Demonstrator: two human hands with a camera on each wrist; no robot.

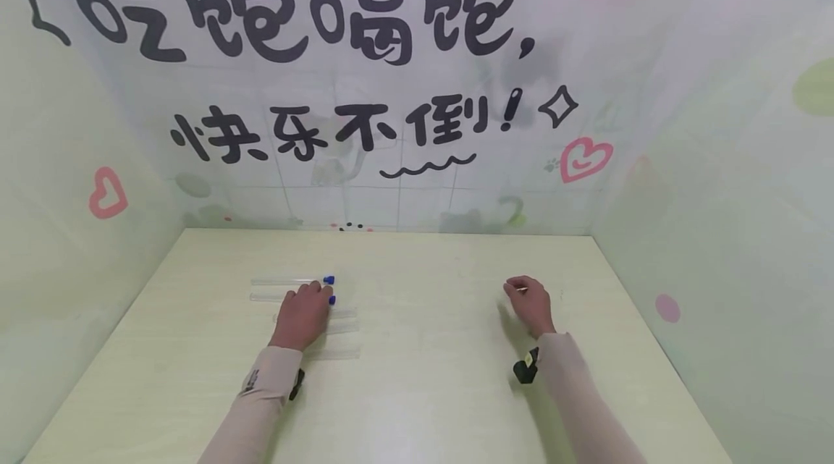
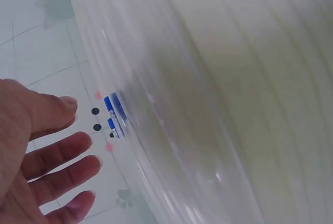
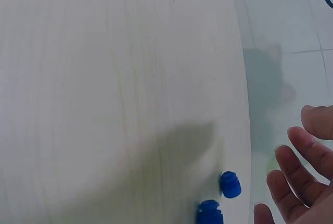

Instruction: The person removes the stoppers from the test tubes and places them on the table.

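Over a group of clear, thin tubes, my left hand [image 1: 303,317] reaches with fingers loosely bent and nothing gripped. Two of them, the back tube [image 1: 280,281] and the one just in front, end in blue caps [image 1: 329,280] beside the fingertips. More clear tubes [image 1: 339,354] lie partly under this hand, their right ends showing. In the left wrist view, the fingers [image 2: 62,148] are spread and relaxed near two blue caps [image 2: 115,107]. My right hand [image 1: 531,305] hovers at the right, fingers loosely curled and holding nothing. Two blue caps [image 3: 230,185] show near it in the right wrist view.
The pale wooden table [image 1: 417,406] is enclosed by printed sheets at the back and both sides. Black lettering and a pink heart [image 1: 586,160] mark the back sheet [image 1: 417,87]. A dark wrist device [image 1: 526,366] sits at the right sleeve.
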